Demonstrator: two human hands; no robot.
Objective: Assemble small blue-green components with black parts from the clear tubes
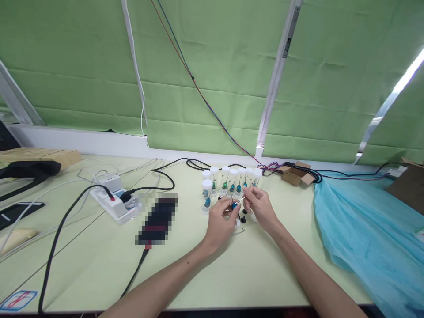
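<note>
My left hand is closed on a small blue part, pinched between thumb and fingers. A thin dark stem rises from around that part. Close on the right, my right hand pinches a thin metal rod whose lower end meets or lies just beside the blue part; I cannot tell which. Behind both hands stand several clear vials with white caps, with blue or green pieces on thin stems inside. Small black pieces and a small metal bit lie on the table, partly hidden by my hands.
To the left are a white power strip with plugged-in cables and a blurred-out dark device on a cable. An open small cardboard box sits at the back right beside coiled black cables. Blue sheeting covers the table's right side.
</note>
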